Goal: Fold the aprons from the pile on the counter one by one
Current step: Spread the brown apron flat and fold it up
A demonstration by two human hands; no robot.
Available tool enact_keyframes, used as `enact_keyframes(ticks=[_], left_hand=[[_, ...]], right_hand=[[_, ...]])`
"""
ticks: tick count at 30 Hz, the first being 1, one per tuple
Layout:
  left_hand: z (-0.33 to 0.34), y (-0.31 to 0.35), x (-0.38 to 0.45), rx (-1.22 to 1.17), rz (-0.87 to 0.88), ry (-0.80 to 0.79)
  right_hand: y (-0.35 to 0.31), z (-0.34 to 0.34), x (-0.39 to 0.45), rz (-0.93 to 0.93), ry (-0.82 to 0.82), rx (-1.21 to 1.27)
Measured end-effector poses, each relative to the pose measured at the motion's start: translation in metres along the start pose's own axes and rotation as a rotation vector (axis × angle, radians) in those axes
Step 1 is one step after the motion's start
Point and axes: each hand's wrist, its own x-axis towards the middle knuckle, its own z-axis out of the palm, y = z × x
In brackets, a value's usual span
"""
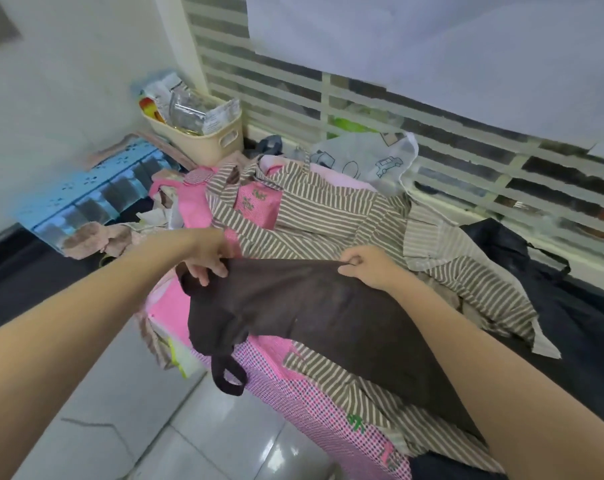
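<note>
— Two hands on one item: how is the dark brown apron entered?

— As lying on top of the pile of aprons, spread across its near side. Left hand pinches the apron's far left corner, fingers curled over the cloth edge. Right hand pinches the far edge further right, thumb and fingers closed on a small fold. A brown strap loop hangs from the apron's near left end, over the counter's edge.

— And under the brown apron?

— One brown-and-cream striped apron with a pink pocket, stretching beyond the brown apron and out to its right. One pink checked apron under the brown apron's near edge, draped down toward the tiled floor. More pink cloth at the brown apron's far left.

— Other entries, placed from the brown apron?

— One white cloth printed with small cars, well beyond it at the back of the pile. One cream plastic basket holding a glass jar and packets, far beyond and to the left, against the wall. One light blue perforated tray, left of the pile. Black fabric to the right, on the dark counter.
</note>
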Motion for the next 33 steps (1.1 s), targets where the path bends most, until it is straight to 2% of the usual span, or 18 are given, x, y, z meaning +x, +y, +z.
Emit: enact_keyframes(ticks=[1, 3, 5, 7, 9, 11, 15, 17, 21, 23, 24, 26, 28, 30, 33], left_hand=[[-0.009, 0.003, -0.007, 0.005, 0.08, 0.062], [-0.025, 0.008, -0.018, 0.088, 0.212, 0.166], [-0.033, 0.014, -0.025, 0.279, 0.272, 0.238], [-0.032, 0.02, -0.029, 0.371, 0.339, 0.276], [-0.025, 0.025, -0.032, 0.309, 0.467, 0.3], [-0.017, 0.021, -0.035, 0.119, 0.553, 0.294], [-0.001, 0.0, -0.043, -0.376, 0.441, 0.136], [0.002, -0.009, -0.048, -0.565, 0.391, 0.123], [-0.003, -0.007, -0.059, -0.618, 0.35, 0.144], [-0.008, -0.001, -0.064, -0.548, 0.329, 0.104], [-0.012, 0.002, -0.068, -0.525, 0.319, 0.11], [-0.021, 0.01, -0.076, -0.596, 0.339, 0.193], [-0.031, 0.021, -0.086, -0.775, 0.384, 0.295], [-0.041, 0.028, -0.095, -0.892, 0.393, 0.308], [-0.046, 0.021, -0.107, -0.941, 0.372, 0.159]], right_hand=[[0.003, -0.009, -0.004, 0.012, 0.0, 0.031], [-0.001, -0.026, -0.014, 0.043, -0.122, 0.041], [-0.021, -0.034, -0.021, 0.067, -0.276, 0.077], [-0.052, -0.026, -0.018, 0.025, -0.366, 0.112], [-0.084, -0.007, -0.011, -0.032, -0.436, 0.091], [-0.107, 0.015, -0.006, -0.092, -0.502, 0.042], [-0.115, 0.02, -0.01, -0.111, -0.434, 0.209], [-0.105, 0.008, -0.012, -0.068, -0.383, 0.276], [-0.091, -0.009, -0.015, -0.05, -0.176, 0.249], [-0.091, -0.013, -0.016, -0.132, -0.057, 0.232], [-0.094, -0.015, -0.017, -0.19, -0.049, 0.264], [-0.11, -0.014, -0.022, -0.259, -0.202, 0.252], [-0.127, -0.002, -0.023, -0.297, -0.348, 0.156], [-0.139, 0.005, -0.022, -0.322, -0.345, 0.245], [-0.144, -0.008, -0.019, -0.278, -0.27, 0.455]])
